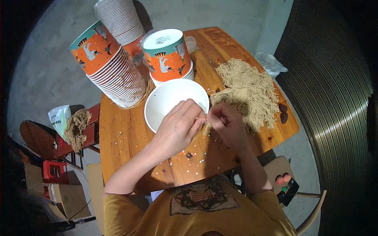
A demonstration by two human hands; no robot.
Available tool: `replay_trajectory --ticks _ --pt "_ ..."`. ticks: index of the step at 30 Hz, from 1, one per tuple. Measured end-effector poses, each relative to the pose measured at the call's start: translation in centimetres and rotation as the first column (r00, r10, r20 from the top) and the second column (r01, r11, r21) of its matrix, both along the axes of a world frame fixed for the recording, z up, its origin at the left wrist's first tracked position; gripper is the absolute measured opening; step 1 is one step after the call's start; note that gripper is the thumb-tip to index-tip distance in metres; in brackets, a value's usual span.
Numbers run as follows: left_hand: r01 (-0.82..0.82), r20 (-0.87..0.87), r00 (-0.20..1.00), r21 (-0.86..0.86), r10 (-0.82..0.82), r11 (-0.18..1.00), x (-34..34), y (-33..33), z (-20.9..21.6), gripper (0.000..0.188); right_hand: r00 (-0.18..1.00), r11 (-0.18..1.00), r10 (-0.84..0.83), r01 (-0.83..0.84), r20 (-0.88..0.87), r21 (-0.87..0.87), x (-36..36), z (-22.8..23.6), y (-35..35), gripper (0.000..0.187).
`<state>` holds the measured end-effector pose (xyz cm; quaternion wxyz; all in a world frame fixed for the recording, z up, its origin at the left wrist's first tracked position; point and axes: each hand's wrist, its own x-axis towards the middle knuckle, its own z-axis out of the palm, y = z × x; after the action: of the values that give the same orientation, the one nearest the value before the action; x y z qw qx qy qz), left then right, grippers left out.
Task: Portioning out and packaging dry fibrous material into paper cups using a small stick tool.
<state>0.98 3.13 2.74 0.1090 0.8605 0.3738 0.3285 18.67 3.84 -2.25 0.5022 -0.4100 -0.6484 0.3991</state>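
A white paper bucket (165, 96) lies tipped with its open mouth toward me, and a small dark hole shows in its wall. At its right rim, my left hand (179, 122) is closed in a pinch on a thin tan string (206, 129). Close beside it, my right hand (228, 122) pinches the same string, its fingertips nearly meeting the left ones. Much of the string is hidden by the fingers. Just beyond my right hand spreads a large heap of tan strings (248, 92).
Stacked orange-and-green paper buckets (167, 59) stand behind the bucket, with a taller leaning stack (114, 74) to the left and another stack (120, 21) farther back. White specks dot the wooden table (138, 161). Dark dried fruit-like pieces (283, 117) lie near its right edge.
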Motion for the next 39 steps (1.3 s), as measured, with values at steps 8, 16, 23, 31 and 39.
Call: replay_trajectory --ticks 8,16,23,31,39 --pt "-0.003 0.118 0.993 -0.195 0.026 0.981 -0.3 0.1 0.0 0.012 0.957 0.997 0.004 -0.026 -0.290 -0.073 0.2 0.0 0.3 0.010" --pt "0.034 0.258 0.962 -0.427 0.086 0.904 -0.4 0.8 -0.1 0.012 0.988 0.999 0.021 -0.028 0.156 0.042 0.8 0.7 0.5 0.013" --pt "0.253 0.505 0.839 -0.692 0.203 0.676 -0.3 1.7 -0.2 0.012 1.000 0.996 0.002 -0.004 0.022 0.092 0.8 0.6 0.8 0.011" --pt "0.295 0.521 0.826 -0.724 0.214 0.624 -0.6 2.3 -0.4 0.014 0.997 0.998 0.059 -0.059 -0.056 0.004 0.8 1.4 1.4 0.017" --pt "0.329 0.550 0.807 -0.723 0.217 0.608 -0.6 2.2 -0.4 0.016 0.961 0.993 0.046 -0.073 0.272 0.092 0.4 2.5 1.8 0.016"
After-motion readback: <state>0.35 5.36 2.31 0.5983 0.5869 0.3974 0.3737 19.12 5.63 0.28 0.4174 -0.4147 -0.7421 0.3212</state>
